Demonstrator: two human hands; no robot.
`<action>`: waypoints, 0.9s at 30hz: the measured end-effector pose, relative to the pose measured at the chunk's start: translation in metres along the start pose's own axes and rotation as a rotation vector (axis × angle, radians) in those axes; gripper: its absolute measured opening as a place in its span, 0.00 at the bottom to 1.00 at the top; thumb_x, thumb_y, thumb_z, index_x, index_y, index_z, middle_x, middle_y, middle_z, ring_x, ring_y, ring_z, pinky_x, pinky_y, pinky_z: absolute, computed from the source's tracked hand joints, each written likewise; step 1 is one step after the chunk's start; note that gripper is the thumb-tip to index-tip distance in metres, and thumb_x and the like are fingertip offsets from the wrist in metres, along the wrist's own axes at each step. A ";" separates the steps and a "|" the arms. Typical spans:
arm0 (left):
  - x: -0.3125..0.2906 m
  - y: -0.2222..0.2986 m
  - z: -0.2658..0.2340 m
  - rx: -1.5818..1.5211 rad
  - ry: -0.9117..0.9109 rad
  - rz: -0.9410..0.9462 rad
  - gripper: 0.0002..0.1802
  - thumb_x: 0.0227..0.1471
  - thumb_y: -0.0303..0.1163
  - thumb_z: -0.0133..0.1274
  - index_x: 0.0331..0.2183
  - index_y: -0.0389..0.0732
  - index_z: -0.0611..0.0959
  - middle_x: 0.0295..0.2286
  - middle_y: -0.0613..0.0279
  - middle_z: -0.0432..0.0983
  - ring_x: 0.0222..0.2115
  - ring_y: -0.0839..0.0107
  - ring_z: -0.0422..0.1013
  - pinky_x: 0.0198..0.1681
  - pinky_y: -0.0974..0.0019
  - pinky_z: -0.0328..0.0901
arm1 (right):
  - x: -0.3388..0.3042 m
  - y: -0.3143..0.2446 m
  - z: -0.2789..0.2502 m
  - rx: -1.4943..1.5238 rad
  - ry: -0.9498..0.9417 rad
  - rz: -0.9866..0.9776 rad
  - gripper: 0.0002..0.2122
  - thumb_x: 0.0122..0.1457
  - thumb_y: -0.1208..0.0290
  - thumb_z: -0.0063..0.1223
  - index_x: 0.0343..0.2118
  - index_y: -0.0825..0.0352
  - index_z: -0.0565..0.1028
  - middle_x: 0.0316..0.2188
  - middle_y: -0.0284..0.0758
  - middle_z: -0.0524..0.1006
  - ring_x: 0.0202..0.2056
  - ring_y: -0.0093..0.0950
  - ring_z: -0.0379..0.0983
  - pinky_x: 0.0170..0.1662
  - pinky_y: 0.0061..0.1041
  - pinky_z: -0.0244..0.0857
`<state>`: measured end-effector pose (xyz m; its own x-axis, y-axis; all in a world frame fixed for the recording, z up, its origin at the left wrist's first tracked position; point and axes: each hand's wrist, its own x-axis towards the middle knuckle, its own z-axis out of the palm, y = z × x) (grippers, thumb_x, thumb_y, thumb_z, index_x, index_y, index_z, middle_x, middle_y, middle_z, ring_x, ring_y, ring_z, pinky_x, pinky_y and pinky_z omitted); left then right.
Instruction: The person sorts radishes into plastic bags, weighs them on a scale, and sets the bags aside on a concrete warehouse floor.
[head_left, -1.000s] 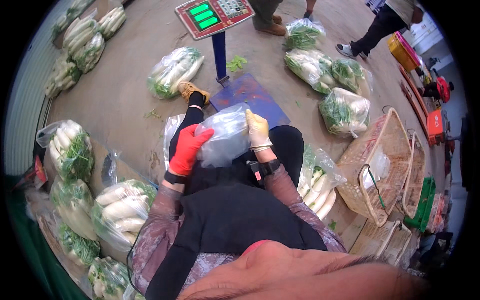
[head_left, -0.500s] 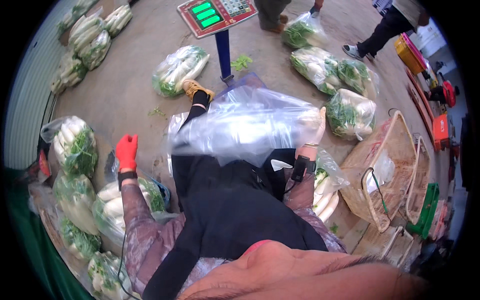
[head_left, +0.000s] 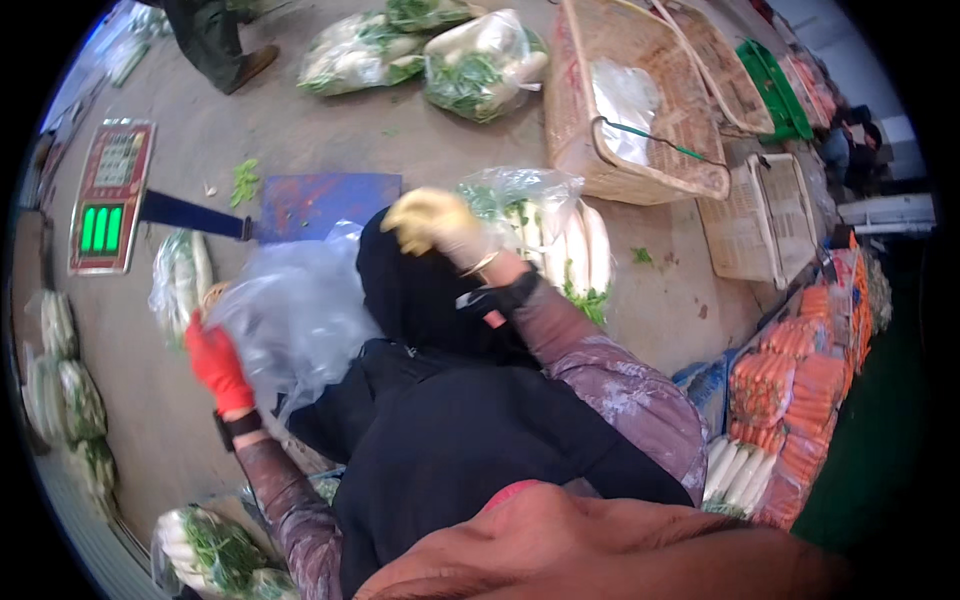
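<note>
My left hand [head_left: 218,362], in a red glove, is closed on the edge of a clear plastic bag [head_left: 290,315]. The crumpled bag hangs beside my dark-clothed legs, with nothing visible inside it. My right hand [head_left: 432,222], in a pale yellow glove, is raised apart from the bag with its fingers loosely bent; I see nothing in it. Just beyond that hand lies an open plastic bag of white radishes [head_left: 575,245] with green leaves. The blue scale platform [head_left: 325,205] is ahead, and its red display [head_left: 112,195] with green lit digits stands at the left.
Filled radish bags [head_left: 485,65] sit at the back, and more [head_left: 210,545] lie near left. A large wicker basket [head_left: 640,175] holds clear plastic; a smaller pale basket [head_left: 760,220] stands beside it. Bagged carrots [head_left: 790,385] are stacked right. Another person's leg [head_left: 215,45] shows far left.
My view has turned rightward, so the scale now appears farther left. The plastic bag has gone from my right hand to my left, which was an empty fist; my right hand has let go.
</note>
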<state>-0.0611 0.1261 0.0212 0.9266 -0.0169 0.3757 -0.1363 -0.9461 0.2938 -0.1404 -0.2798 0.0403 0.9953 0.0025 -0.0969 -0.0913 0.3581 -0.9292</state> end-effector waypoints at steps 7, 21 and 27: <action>-0.047 -0.085 -0.005 -0.160 -0.029 -0.463 0.30 0.52 0.45 0.49 0.46 0.27 0.71 0.43 0.44 0.70 0.43 0.58 0.68 0.47 0.62 0.61 | -0.126 0.125 -0.321 -0.682 1.264 0.296 0.14 0.44 0.62 0.59 0.31 0.66 0.77 0.28 0.39 0.77 0.31 0.29 0.74 0.35 0.26 0.65; -0.022 0.008 0.039 -0.277 -0.307 -0.470 0.27 0.53 0.40 0.49 0.46 0.27 0.70 0.41 0.50 0.71 0.40 0.66 0.67 0.45 0.66 0.61 | -0.009 0.174 -0.322 -1.562 0.894 0.713 0.26 0.38 0.53 0.60 0.43 0.58 0.74 0.43 0.42 0.72 0.45 0.42 0.68 0.48 0.35 0.62; -0.022 0.020 0.060 -0.374 -0.355 -0.598 0.27 0.52 0.41 0.49 0.47 0.29 0.70 0.39 0.54 0.71 0.37 0.70 0.66 0.41 0.69 0.61 | -0.074 0.147 -0.372 -1.477 0.932 0.673 0.28 0.37 0.52 0.60 0.44 0.57 0.73 0.42 0.42 0.72 0.46 0.43 0.67 0.49 0.36 0.62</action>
<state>-0.0630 0.0879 -0.0334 0.9277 0.2986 -0.2240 0.3701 -0.6569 0.6569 -0.2393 -0.5749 -0.2216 0.4961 -0.8458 -0.1963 -0.8682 -0.4798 -0.1268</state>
